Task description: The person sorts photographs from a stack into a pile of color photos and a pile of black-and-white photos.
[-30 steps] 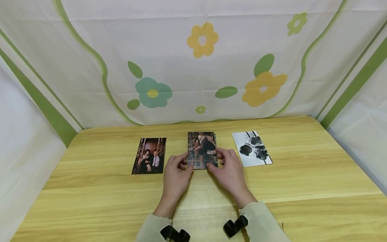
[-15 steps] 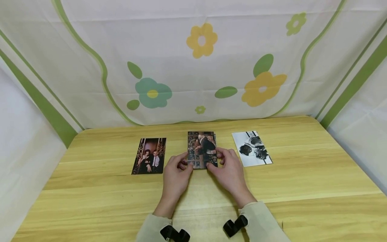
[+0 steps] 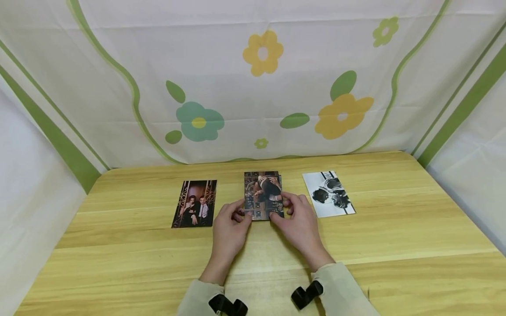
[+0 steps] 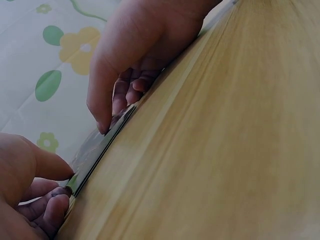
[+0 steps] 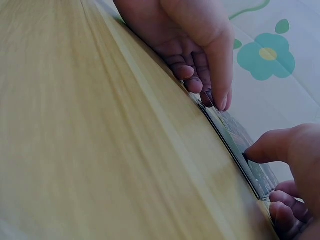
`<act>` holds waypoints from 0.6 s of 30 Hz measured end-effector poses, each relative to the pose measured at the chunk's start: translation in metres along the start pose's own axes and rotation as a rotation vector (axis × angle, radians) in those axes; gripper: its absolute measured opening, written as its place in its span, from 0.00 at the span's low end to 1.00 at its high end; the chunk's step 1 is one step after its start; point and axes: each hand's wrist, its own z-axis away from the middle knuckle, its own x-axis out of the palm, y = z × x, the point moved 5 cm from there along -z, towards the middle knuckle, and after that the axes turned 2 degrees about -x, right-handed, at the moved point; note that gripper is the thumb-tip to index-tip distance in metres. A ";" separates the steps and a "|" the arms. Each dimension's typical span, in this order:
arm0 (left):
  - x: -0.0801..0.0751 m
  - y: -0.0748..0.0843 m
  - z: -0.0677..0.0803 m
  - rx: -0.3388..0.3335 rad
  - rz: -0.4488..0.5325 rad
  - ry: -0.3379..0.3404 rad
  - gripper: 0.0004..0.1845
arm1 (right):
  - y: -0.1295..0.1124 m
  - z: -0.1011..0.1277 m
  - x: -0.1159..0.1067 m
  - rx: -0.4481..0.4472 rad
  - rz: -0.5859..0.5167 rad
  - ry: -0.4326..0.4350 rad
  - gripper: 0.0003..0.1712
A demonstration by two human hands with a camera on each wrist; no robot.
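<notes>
A small stack of photo cards (image 3: 262,193) lies at the middle of the table, its top picture turned sideways. A sliver of a lower card shows at its upper right edge. My left hand (image 3: 230,232) pinches the near left corner, thumb on top and fingers curled at the side. Likewise, my right hand (image 3: 300,224) holds the right edge, its thumb pressing the top card. From the left wrist, the stack (image 4: 95,155) shows layered edges low over the wood. The right wrist view also has the stack (image 5: 240,145) between both hands; the fingertips beneath are partly hidden.
Left of the stack lies a dark photo card (image 3: 195,204) of two people. To the right is a black-and-white photo card (image 3: 330,194), set at an angle. Behind the wooden table (image 3: 118,263) hangs a white cloth (image 3: 237,96) with flowers.
Both hands keep their hold on the stack, with no clear movement. The whole head view has shifted very slightly.
</notes>
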 end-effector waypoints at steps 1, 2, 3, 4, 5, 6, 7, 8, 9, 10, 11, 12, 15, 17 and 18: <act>0.000 0.000 0.000 0.000 -0.001 -0.001 0.20 | 0.000 0.000 0.000 -0.002 -0.003 0.001 0.38; 0.000 0.000 0.000 0.000 -0.002 -0.001 0.20 | 0.000 0.000 0.000 -0.002 -0.004 0.001 0.38; 0.000 0.000 0.000 0.000 -0.002 -0.002 0.20 | 0.000 0.000 0.000 -0.003 -0.006 0.001 0.38; 0.000 0.000 0.000 0.001 -0.001 -0.002 0.20 | 0.000 0.001 0.000 -0.004 -0.007 0.001 0.38; 0.000 0.000 0.000 0.001 -0.001 -0.001 0.20 | 0.000 0.001 0.000 -0.006 -0.005 0.001 0.38; 0.000 -0.001 0.001 0.000 0.000 -0.002 0.20 | 0.000 0.000 0.000 -0.007 -0.004 0.001 0.38; 0.000 0.000 0.001 -0.001 0.002 -0.002 0.20 | 0.001 0.000 0.000 -0.008 -0.003 0.001 0.38; 0.000 0.000 0.001 -0.003 0.004 -0.003 0.20 | 0.001 0.000 0.000 -0.008 0.000 0.001 0.38; 0.000 0.000 0.001 -0.005 0.007 -0.003 0.20 | 0.001 0.000 0.000 -0.009 0.000 0.001 0.38; 0.000 -0.001 0.001 -0.008 0.009 -0.004 0.20 | 0.001 0.000 0.000 -0.009 0.001 0.001 0.38; 0.000 -0.001 0.001 -0.010 0.011 -0.004 0.20 | 0.000 0.000 0.000 -0.009 0.001 0.001 0.39; 0.000 -0.001 0.001 -0.012 0.014 -0.004 0.20 | 0.000 -0.001 0.000 -0.009 0.001 0.003 0.39; 0.000 -0.001 0.001 -0.016 0.022 -0.005 0.20 | 0.000 -0.001 0.000 -0.006 -0.001 0.005 0.39; 0.000 0.000 0.001 -0.017 0.024 -0.003 0.20 | 0.000 -0.001 0.000 -0.004 -0.002 0.007 0.39; 0.000 0.000 0.001 -0.018 0.024 -0.002 0.20 | 0.000 -0.001 0.000 -0.002 -0.003 0.007 0.39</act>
